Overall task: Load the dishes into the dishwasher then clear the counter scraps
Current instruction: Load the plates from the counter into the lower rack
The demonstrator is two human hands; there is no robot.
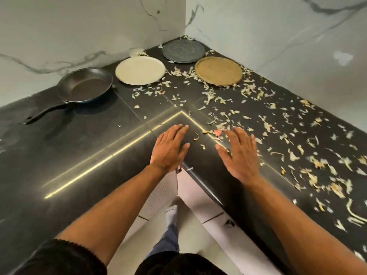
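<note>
Nothing is loaded yet, by the look of it: all four dishes sit on the black counter (59, 155), so the first step, getting them to the dishwasher, has not begun. No dishwasher shows in this view.

Both hands hover flat over the inner corner of the counter, palms down, fingers straight and slightly spread, holding nothing. The left hand (170, 148) is at about 6 o'clock from the cream plate (140, 70); the right hand (239, 152) is just beside it at 3 o'clock, its fingertips reaching the near edge of the scraps (317, 165).

From the hands, the dishes lie in an arc near the walls. The pan (85, 85) is at 10 o'clock, handle pointing toward the counter's left end. The cream plate is at 12 o'clock, the grey plate (183, 51) deep in the corner at 12 to 1, and the tan plate (218, 70) at 1 o'clock, with scraps crowding its rim. None of the dishes touch one another.

The scraps, pale peelings, spread from around the plates down the counter's right arm, at 1 to 4 o'clock; the left arm is nearly bare.

The next move, I judge, calls for a forward reach to lift a plate by its rim, or the pan by its handle. The plates lie flat, so fingers must get under an edge. Sweeping scraps should wait until the dishes are gone.
</note>
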